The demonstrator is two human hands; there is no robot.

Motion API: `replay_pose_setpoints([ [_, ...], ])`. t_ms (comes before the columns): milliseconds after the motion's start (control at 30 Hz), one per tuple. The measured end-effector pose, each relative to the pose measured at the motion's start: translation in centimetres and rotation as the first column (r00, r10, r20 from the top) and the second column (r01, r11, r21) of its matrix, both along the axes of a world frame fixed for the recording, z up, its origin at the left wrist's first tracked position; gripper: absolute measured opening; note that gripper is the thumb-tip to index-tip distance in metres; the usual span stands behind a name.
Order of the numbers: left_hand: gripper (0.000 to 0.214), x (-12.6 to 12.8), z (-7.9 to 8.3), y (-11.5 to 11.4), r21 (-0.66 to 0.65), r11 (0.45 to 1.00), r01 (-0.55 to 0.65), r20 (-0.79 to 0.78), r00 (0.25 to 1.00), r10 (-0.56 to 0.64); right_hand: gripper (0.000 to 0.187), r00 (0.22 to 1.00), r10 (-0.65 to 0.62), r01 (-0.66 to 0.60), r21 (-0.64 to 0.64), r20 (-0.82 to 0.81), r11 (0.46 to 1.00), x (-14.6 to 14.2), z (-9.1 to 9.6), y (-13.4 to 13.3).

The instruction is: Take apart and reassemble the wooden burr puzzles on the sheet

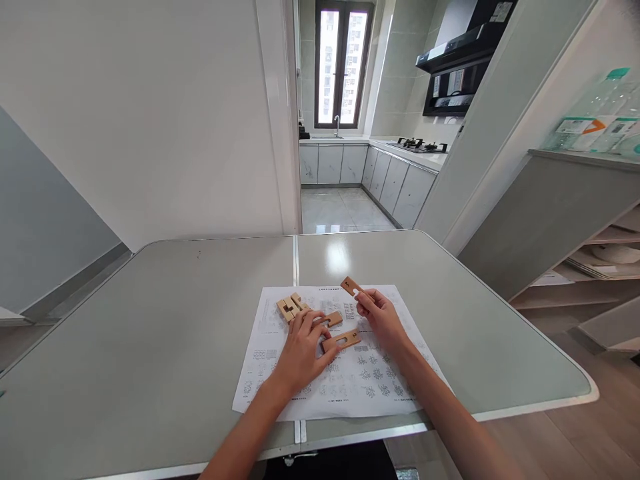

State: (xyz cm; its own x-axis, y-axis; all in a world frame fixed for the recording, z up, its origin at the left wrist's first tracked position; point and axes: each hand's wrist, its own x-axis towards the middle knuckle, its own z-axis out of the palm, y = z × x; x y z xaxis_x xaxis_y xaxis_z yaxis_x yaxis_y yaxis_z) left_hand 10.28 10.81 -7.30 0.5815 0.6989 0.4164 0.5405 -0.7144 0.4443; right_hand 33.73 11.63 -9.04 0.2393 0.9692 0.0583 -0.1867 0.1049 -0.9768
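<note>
My right hand (pixel 381 315) is closed round a small flat wooden piece (pixel 351 287) and lifts it a little above a printed paper sheet (pixel 350 383). My left hand (pixel 303 348) lies on the sheet with its fingers spread over a slotted wooden piece (pixel 332 319); its thumb touches another slotted wooden piece (pixel 341 341). A cluster of joined wooden blocks (pixel 291 307) sits just beyond the left fingers. The sheet lies on a grey folding table (pixel 150 347).
The table has a metal seam (pixel 295 260) down its middle and rounded metal edges. A white wall stands behind it. Beyond an opening lies a kitchen with cabinets (pixel 395 183), a window and a range hood. Open shelves (pixel 595 267) stand at the right.
</note>
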Motion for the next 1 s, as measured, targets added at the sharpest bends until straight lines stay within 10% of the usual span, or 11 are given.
replay_pose_setpoints([
  [267,0.004,0.3,0.2,-0.2,0.071,0.997,0.021,0.05,0.998,-0.024,0.04,0.983,0.07,-0.068,0.015,-0.172,0.998,0.0,0.4,-0.1],
  [500,0.026,0.9,0.8,-0.7,-0.514,0.858,0.013,0.404,0.885,0.229,0.042,0.944,0.24,-0.245,0.005,-0.225,0.969,-0.4,1.1,-0.6],
  [667,0.04,1.4,0.9,-0.3,-0.604,0.791,0.098,0.521,0.8,0.299,0.038,0.902,0.37,-0.379,0.0,-0.222,0.925,-0.9,1.3,-0.9],
  [1000,0.048,1.1,0.3,0.1,-0.589,0.808,0.031,0.521,0.778,0.35,0.037,0.821,0.561,-0.561,-0.031,0.105,0.827,-2.0,1.4,-1.8],
])
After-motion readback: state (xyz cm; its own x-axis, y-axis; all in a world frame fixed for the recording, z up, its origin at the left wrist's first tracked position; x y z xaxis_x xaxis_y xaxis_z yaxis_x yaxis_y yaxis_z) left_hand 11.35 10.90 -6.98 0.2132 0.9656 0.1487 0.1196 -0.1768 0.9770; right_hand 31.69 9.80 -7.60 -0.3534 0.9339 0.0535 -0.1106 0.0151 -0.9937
